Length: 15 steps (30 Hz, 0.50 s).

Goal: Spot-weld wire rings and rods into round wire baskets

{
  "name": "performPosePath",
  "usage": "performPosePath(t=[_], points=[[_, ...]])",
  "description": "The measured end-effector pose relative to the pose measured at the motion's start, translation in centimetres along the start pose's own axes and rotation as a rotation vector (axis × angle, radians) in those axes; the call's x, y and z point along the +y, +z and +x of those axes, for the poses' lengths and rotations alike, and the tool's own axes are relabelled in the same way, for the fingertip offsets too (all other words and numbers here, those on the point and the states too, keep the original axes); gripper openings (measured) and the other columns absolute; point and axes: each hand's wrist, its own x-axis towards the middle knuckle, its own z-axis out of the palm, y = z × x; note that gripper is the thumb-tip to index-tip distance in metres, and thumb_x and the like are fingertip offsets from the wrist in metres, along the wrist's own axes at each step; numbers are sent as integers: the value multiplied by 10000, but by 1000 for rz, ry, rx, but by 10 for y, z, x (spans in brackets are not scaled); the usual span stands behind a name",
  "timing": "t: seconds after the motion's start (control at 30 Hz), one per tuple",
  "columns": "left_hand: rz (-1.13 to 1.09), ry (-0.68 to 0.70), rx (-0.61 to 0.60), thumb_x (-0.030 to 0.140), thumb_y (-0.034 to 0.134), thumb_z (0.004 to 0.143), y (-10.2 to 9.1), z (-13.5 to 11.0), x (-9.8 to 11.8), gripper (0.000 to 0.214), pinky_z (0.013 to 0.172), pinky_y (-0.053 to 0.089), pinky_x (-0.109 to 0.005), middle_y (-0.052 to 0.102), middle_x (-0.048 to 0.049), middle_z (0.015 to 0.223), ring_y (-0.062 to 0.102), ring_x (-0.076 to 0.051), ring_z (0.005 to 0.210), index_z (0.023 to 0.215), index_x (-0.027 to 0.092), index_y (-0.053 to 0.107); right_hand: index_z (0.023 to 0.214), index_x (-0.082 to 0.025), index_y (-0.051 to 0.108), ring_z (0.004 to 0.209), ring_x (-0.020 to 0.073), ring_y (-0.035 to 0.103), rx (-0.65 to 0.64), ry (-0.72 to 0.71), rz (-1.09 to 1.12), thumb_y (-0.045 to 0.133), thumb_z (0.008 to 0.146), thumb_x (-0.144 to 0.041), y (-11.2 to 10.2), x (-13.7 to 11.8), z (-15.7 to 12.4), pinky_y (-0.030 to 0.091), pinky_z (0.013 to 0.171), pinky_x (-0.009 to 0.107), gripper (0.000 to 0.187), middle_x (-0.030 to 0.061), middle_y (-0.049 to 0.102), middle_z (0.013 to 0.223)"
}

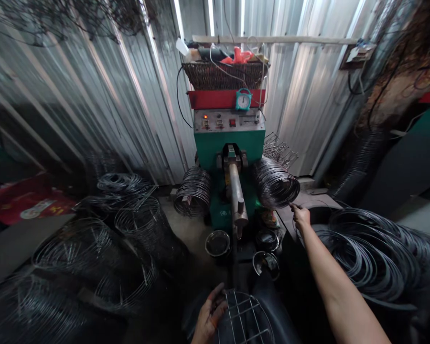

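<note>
My left hand (211, 315) grips the left side of a round wire rack (249, 317), a ring with crossed bars, held low in front of me over my lap. My right hand (301, 217) is stretched out to the right, fingers pinched together at the lower front edge of a bundle of wire rings (275, 184). Whether a ring is between those fingers is too small to tell. The bundle hangs on the right of a green machine (204, 148), which has a metal arm (235, 191) pointing towards me.
Another ring bundle (192, 191) hangs at the machine's left. Small round bowls (218, 242) sit below the arm. Wire coils (376, 248) fill the right side; stacked wire frames (129, 239) stand at left. A basket (224, 76) tops the machine before a corrugated metal wall (301, 95).
</note>
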Motion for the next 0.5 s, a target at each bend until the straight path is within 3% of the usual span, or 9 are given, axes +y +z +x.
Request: performPosePath(t=[0.27,0.5], points=[[-7,39,39,558,624,663,0,-4,1,623,990,391,-390,589,-63,1203,483,-281,1176,1191,236,542,553,-109,595,399,101,360,20,-33,-73,643,577,-398,3,6,0,288,402,248,294,-39,417,374],[-33,20,35,510,619,703,-13,4,6,607,956,419,-379,587,-109,1191,539,-259,1110,1201,176,529,695,-72,633,464,140,474,-16,-117,-107,602,606,-488,-17,14,-11,346,445,251,427,39,564,497]])
